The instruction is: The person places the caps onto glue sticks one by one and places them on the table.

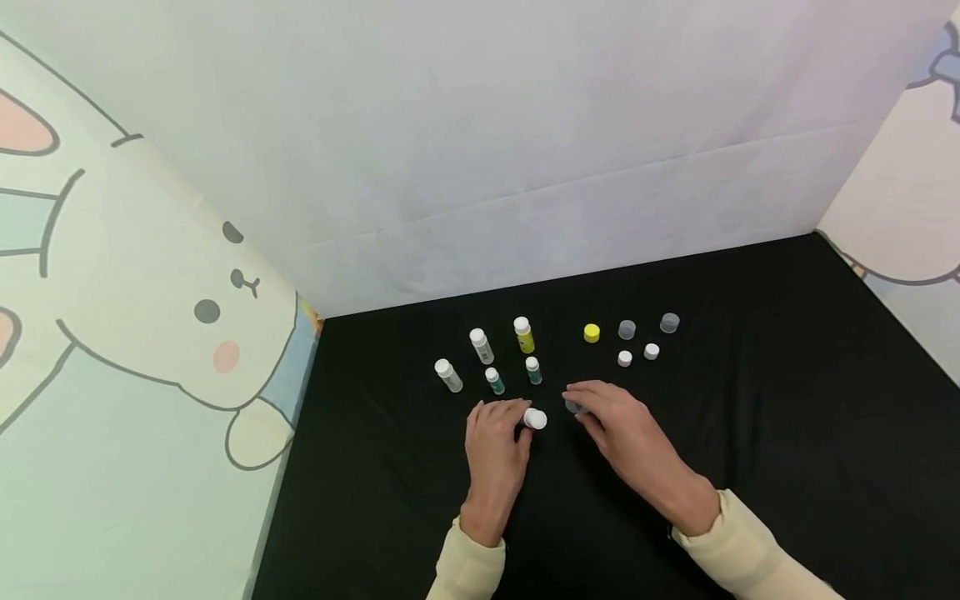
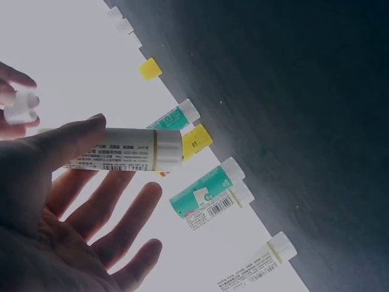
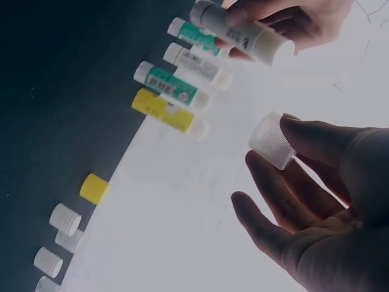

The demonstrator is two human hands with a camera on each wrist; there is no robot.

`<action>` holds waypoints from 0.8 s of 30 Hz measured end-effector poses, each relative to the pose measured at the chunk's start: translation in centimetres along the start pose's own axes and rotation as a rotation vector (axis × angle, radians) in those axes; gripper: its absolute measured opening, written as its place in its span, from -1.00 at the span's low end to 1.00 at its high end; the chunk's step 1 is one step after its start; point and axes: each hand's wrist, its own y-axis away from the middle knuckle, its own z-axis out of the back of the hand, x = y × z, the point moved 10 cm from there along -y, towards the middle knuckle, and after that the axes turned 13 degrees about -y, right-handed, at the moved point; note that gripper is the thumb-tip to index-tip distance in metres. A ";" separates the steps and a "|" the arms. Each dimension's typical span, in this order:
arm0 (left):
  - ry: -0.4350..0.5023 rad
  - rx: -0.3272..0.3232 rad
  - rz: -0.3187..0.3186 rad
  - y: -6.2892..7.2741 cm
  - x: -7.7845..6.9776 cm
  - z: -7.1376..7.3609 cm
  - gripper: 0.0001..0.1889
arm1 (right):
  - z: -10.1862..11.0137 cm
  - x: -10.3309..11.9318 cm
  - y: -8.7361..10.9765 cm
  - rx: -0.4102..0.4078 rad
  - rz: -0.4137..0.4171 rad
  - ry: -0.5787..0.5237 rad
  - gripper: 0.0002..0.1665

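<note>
In the head view my left hand point(image 1: 495, 446) grips a white glue stick point(image 1: 535, 418), its white top end facing up. The left wrist view shows the thumb along the printed glue stick point(image 2: 124, 149) and the other fingers behind and below it. My right hand point(image 1: 626, 429), a short way to the right, pinches a translucent ribbed cap point(image 3: 271, 140) between thumb and fingers. Cap and glue stick are apart. Beyond the left hand stand several more glue sticks: white ones such as this glue stick point(image 1: 482, 347), a yellow one point(image 1: 524, 335), and green ones point(image 1: 533, 371).
Loose caps lie to the right on the black cloth point(image 1: 360, 483): a yellow cap point(image 1: 592, 333), two clear caps point(image 1: 627, 330) and two small white caps point(image 1: 651, 352). Behind the cloth rises a pale wall point(image 1: 525, 150); a cartoon-printed panel point(image 1: 150, 333) stands at the left.
</note>
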 end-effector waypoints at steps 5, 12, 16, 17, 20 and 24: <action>-0.005 -0.013 -0.014 -0.1 -0.3 0.0 -0.63 | -0.4 0.9 -0.1 0.009 0.034 -0.014 -0.51; 0.004 0.010 -0.011 -0.4 -0.5 -0.3 -0.65 | -1.0 1.7 0.0 0.013 0.092 -0.029 -0.48; 0.006 0.004 -0.014 -0.6 -0.7 -0.3 -0.66 | -1.2 2.2 0.1 0.008 0.133 -0.030 -0.43; 0.007 0.006 -0.012 -0.6 -0.7 -0.4 -0.66 | -1.2 2.4 0.1 0.005 0.142 -0.031 -0.43; 0.006 0.002 -0.015 -0.6 -0.8 -0.4 -0.66 | -1.2 2.7 0.2 -0.004 0.159 -0.035 -0.41; 0.008 -0.016 -0.021 -0.6 -1.0 -0.4 -0.67 | -1.3 3.0 0.3 -0.007 0.179 -0.044 -0.41</action>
